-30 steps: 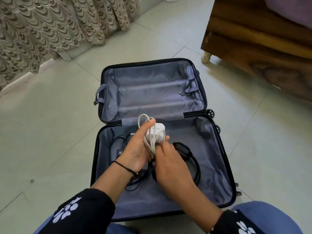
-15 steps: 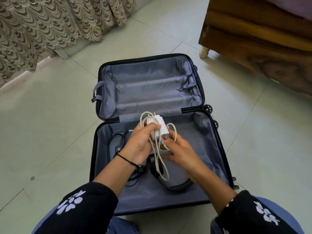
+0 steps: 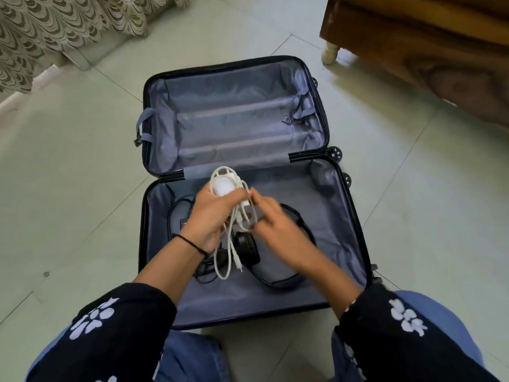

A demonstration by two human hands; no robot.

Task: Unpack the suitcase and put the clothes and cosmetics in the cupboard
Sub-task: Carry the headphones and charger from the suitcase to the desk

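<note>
A black suitcase with grey lining lies open flat on the floor in front of me. Above its near half, my left hand grips a white charger with its white cable looped round it and hanging down. My right hand pinches the cable loops beside the charger; it is blurred. Black headphones and a black cable with an adapter lie in the near half under my hands. The far half holds nothing.
A wooden bed frame with a pale foot stands at the back right. Patterned curtains hang at the back left. Pale floor tiles surround the suitcase. My knees in blue trousers are at the bottom edge.
More white cable hangs loose below my hands. My right hand has shifted along the loops, and my left hand has turned the charger slightly.
</note>
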